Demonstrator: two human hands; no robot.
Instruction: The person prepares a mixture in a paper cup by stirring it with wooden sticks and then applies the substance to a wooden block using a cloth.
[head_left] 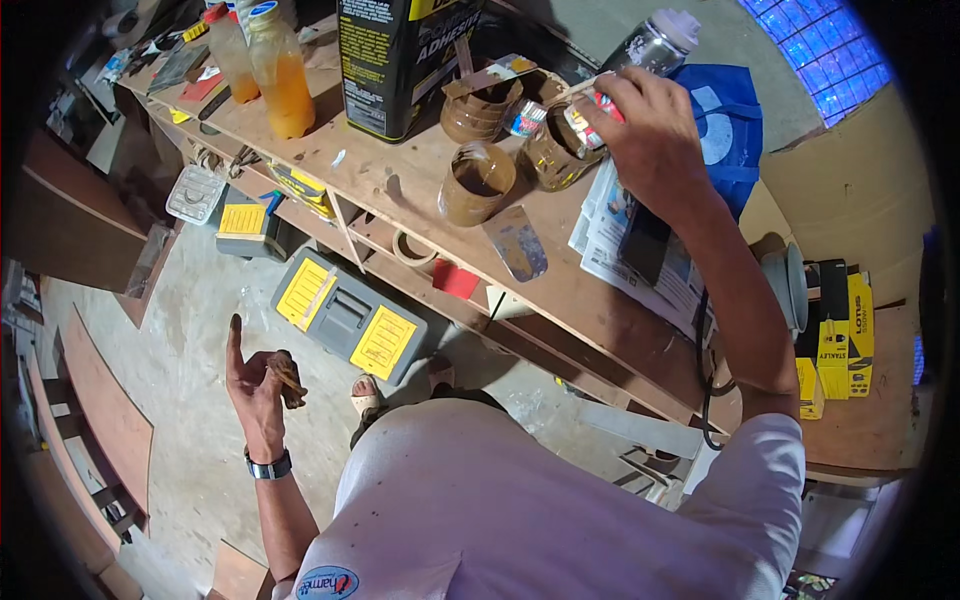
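My right hand (655,135) reaches over the workbench, fingers curled at the mouth of a brown-smeared jar (553,160). Red and white bits show by its fingertips; what it grips is hard to make out. Close by stand a second brown-coated container (478,183) with dark liquid inside and a third (474,115) with a flat scraper (488,77) across its top. Away from the bench, over the floor, my left hand (258,395) has its index finger stretched out while the thumb and other fingers hold a crumpled, brown-stained rag (288,380).
A large black and yellow adhesive can (385,70) and bottles of orange liquid (282,90) stand on the bench (395,185). A stained metal plate (516,243), newspapers (610,235) and a blue bag (728,130) lie nearer me. A grey and yellow toolbox (348,314) sits on the floor.
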